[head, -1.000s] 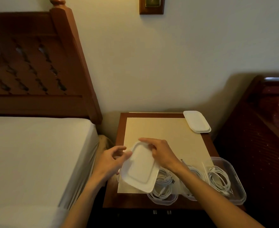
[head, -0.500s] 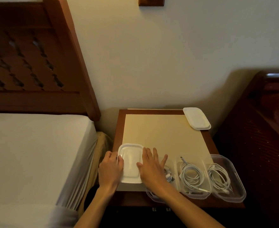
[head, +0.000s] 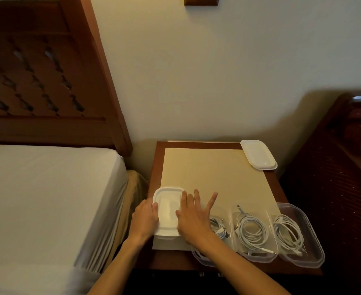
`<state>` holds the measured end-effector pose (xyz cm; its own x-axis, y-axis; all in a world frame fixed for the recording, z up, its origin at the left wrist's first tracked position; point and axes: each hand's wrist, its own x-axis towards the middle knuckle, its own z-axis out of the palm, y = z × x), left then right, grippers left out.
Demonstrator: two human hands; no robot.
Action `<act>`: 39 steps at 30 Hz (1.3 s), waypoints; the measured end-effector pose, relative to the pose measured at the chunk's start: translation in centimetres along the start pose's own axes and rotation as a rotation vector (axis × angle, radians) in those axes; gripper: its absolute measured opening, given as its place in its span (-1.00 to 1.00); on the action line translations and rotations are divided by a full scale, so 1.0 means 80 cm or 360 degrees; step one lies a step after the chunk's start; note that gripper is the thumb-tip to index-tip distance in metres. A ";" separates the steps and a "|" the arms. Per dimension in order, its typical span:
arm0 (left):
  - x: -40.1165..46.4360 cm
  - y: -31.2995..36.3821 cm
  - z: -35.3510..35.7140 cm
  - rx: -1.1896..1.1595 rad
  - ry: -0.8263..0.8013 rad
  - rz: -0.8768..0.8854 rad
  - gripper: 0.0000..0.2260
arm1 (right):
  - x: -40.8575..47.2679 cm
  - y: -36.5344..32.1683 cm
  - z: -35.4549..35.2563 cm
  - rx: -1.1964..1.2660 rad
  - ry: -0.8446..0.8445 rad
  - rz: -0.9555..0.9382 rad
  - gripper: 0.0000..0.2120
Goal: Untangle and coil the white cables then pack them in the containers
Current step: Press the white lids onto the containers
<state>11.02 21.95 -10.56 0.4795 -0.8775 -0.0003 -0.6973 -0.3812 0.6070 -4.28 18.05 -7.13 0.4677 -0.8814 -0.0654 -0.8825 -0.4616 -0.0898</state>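
A white lid [head: 167, 210] lies flat on a container at the near left corner of the wooden bedside table [head: 158, 152]. My left hand [head: 144, 220] grips the lid's left edge. My right hand [head: 193, 218] presses on its right edge with straight, spread fingers. To the right stand three clear containers: one [head: 217, 227] partly under my right wrist with a coiled white cable, a middle one [head: 252, 232] with a coiled cable, and a right one [head: 298, 235] with a coiled cable.
A beige mat [head: 213, 173] covers the table top. Two stacked white lids [head: 258, 154] sit at the far right corner. A bed [head: 47, 188] with a wooden headboard lies to the left, dark wooden furniture [head: 345, 167] to the right.
The lid went from tilted in both hands above the containers to flat on the left container. Both hands came down onto its edges. Since half a second ago little has moved.
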 end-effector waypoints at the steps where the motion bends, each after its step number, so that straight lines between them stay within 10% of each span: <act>1: 0.000 -0.004 0.001 -0.0058 -0.0028 -0.0011 -0.88 | 0.001 -0.002 -0.002 -0.0020 -0.0009 -0.0009 -0.39; 12: 0.007 -0.008 -0.003 -0.0039 -0.0020 0.0029 -0.66 | 0.023 -0.014 -0.006 -0.0019 -0.0008 -0.0150 -0.34; 19: 0.001 -0.004 -0.025 -0.0110 -0.0219 0.0229 0.06 | 0.036 -0.016 0.011 0.0040 0.0080 -0.0238 -0.41; 27: 0.016 -0.017 -0.013 -0.0123 -0.0205 0.0251 -0.26 | 0.046 -0.020 0.016 -0.0132 -0.0007 -0.0231 -0.40; 31: 0.007 -0.001 -0.026 -0.0082 -0.0281 0.0204 0.02 | 0.045 -0.022 0.011 -0.0233 -0.0051 -0.0243 -0.45; 39: 0.012 0.002 -0.031 -0.0147 -0.0221 0.0128 -0.46 | 0.069 0.088 -0.049 0.0610 0.0365 -0.0078 -0.58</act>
<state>12.68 21.75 -8.49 0.3418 -0.9382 -0.0547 -0.6754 -0.2857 0.6798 -8.10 9.56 -4.24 0.4475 -0.8787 0.1664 -0.7575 -0.4714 -0.4517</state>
